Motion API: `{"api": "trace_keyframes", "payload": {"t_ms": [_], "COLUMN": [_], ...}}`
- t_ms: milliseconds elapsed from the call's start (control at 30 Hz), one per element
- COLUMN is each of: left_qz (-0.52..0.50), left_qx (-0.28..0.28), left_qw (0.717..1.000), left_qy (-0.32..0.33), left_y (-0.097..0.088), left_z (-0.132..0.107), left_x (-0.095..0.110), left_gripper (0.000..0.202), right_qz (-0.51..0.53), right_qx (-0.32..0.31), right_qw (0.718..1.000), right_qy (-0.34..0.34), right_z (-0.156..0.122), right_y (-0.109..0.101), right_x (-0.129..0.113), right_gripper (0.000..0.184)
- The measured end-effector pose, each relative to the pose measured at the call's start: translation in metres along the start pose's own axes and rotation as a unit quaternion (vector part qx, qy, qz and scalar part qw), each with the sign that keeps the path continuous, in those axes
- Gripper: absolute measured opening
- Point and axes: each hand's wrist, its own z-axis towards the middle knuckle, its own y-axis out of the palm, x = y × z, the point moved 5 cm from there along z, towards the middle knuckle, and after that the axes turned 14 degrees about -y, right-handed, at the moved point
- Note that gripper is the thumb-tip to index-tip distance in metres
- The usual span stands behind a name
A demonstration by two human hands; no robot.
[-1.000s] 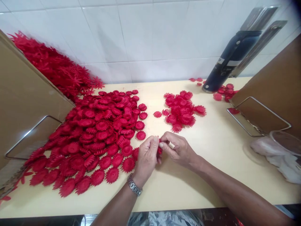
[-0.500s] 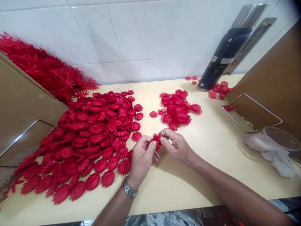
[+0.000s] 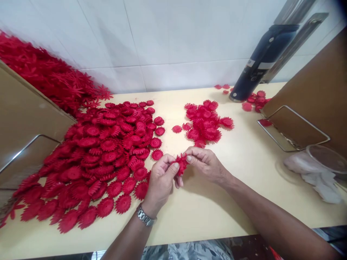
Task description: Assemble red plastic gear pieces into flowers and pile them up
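Note:
Between my two hands, over the front middle of the table, is a small red artificial flower (image 3: 181, 164) with notched petals. My left hand (image 3: 163, 177) pinches its left side, thumb on top, a metal watch on the wrist. The fingertips of my right hand (image 3: 204, 161) are closed on its upper right petals. Left of my hands spreads a large heap of round red fringed flower pieces (image 3: 108, 144). A smaller cluster of similar red flower pieces (image 3: 204, 121) lies just beyond my right hand.
Cardboard boards (image 3: 24, 119) with wire stands flank the table (image 3: 173, 216), another board (image 3: 314, 97) at right. Loose star-shaped red petals (image 3: 48, 79) pile at the back left. A dark blue bottle (image 3: 262, 65) stands near the tiled wall. A clear tub (image 3: 326, 159) with white plastic sits right.
The red flower's petals look more spread out now. My right fingertips have moved slightly to the right along its edge. The view has shifted a little.

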Motion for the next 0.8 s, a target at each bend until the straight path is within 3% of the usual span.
{"api": "trace_keyframes", "payload": {"t_ms": [100,233,333,400,433,500,567,633,667,733,800], "left_qz": [-0.019,-0.043,-0.04,-0.029,-0.021,-0.004,0.004,-0.001,-0.006,-0.014,-0.019], "left_qx": [-0.022,-0.029,-0.017,-0.002,0.006,0.02,0.025,0.025,0.025,0.029,0.038], "left_qw": [1.0,0.999,0.999,1.0,1.0,1.0,1.0,1.0,1.0,0.999,0.999], "left_qy": [-0.011,-0.003,0.0,0.005,0.009,0.013,0.003,-0.011,-0.014,-0.01,-0.004], "left_y": [0.001,0.001,0.001,0.0,0.0,0.0,0.0,0.001,0.0,0.0,-0.001], "left_z": [-0.002,-0.003,-0.002,-0.001,-0.001,0.0,0.001,0.001,0.001,0.0,0.0], "left_x": [0.001,0.005,0.004,0.003,0.003,0.002,0.0,0.0,0.0,0.002,0.004], "left_gripper": [0.018,0.017,0.017,0.017,0.017,0.018,0.019,0.02,0.02,0.019,0.02], "right_qz": [-0.039,-0.184,-0.391,-0.485,-0.492,-0.434,-0.337,-0.267,-0.251,-0.264,-0.344], "right_qx": [0.028,0.129,0.169,0.174,0.165,0.107,0.007,-0.047,-0.041,0.04,0.139], "right_qw": [0.999,0.974,0.902,0.85,0.844,0.876,0.916,0.938,0.945,0.949,0.919], "right_qy": [-0.001,-0.019,-0.066,-0.111,-0.135,-0.181,-0.215,-0.217,-0.205,-0.166,-0.131], "right_z": [0.001,0.003,0.004,0.004,0.004,0.005,0.007,0.008,0.008,0.009,0.006], "right_y": [-0.006,-0.04,-0.066,-0.068,-0.064,-0.044,-0.019,-0.004,-0.004,-0.021,-0.047], "right_x": [0.002,0.006,-0.003,-0.015,-0.021,-0.03,-0.035,-0.034,-0.031,-0.021,-0.012], "right_gripper": [0.017,0.02,0.014,0.018,0.021,0.019,0.012,0.015,0.016,0.017,0.016]}}
